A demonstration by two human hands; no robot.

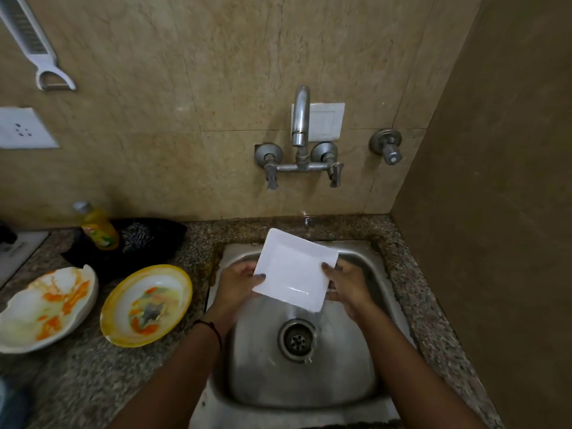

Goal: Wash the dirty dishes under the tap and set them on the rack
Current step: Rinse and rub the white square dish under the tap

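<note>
While water runs off it, white sq. plate [294, 270] tilts over sink [356, 382], both hands' grip on its edges: left hand [238, 283], right hand [348, 284].

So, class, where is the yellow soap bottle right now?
In the head view, the yellow soap bottle stands on the counter left of the sink, behind the two dirty plates.

Over the steel sink [356, 360], both hands, left hand [238, 281] and right hand [348, 287], grip a tilted white square plate [295, 270] by its sides. Left of the sink, two stained dishes [145, 305] sit on the tabletop [93, 382].
</note>
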